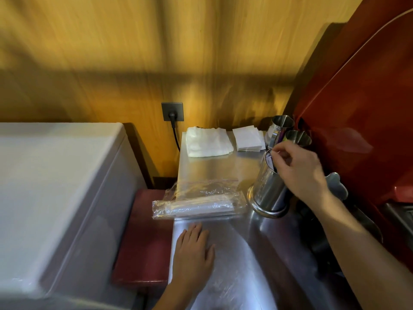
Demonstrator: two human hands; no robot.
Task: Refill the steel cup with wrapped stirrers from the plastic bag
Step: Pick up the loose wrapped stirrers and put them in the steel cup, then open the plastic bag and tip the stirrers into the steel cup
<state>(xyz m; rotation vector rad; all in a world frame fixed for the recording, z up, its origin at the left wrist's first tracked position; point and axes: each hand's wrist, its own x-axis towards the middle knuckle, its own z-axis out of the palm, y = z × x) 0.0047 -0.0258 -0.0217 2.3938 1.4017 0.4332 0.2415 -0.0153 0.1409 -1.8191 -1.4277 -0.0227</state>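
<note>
A tall steel cup [267, 189] stands on the steel counter [225, 166], right of centre, with a few wrapped stirrers [270, 161] showing at its mouth. My right hand [301, 168] hovers over the cup's rim, fingertips pinched at the stirrers' tops. A clear plastic bag [199, 201] with a red zip line lies flat just left of the cup, holding a bundle of white wrapped stirrers. My left hand [194, 251] rests palm-down on the counter in front of the bag, fingers spread, holding nothing.
Two more steel cups [282, 126] stand behind the tall one. A folded white cloth [209, 142] and a stack of napkins [248, 139] lie at the back. A red machine [357, 108] fills the right. A white chest lid [55, 186] lies left, across a gap.
</note>
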